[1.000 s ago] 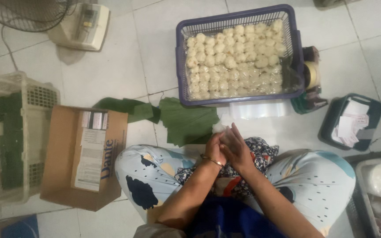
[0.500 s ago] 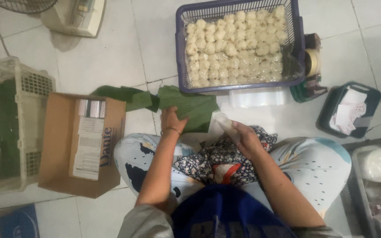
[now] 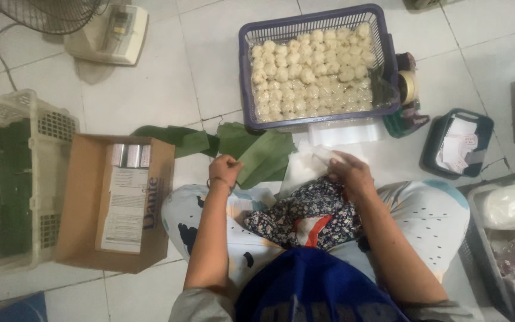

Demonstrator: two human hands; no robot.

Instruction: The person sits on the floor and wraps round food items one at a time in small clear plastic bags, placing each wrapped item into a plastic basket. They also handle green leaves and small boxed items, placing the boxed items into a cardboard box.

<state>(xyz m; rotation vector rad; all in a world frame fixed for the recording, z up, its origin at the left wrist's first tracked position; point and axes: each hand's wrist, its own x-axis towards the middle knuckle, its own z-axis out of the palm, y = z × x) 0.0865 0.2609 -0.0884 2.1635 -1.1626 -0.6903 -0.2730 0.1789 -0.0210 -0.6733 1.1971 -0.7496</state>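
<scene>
Two hands are working over the lap in the head view. Left hand (image 3: 225, 171) is closing its fingers on the near edge of a green banana leaf (image 3: 264, 156) lying on the white tiled floor (image 3: 144, 95). Right hand (image 3: 348, 170) is gripping a clear plastic bag (image 3: 305, 164) just right of the leaf. Farther off, a purple basket (image 3: 247, 71) is holding pale round cakes (image 3: 311, 71). At left, a cardboard box (image 3: 81, 197) is sitting beside a white crate (image 3: 55, 125).
</scene>
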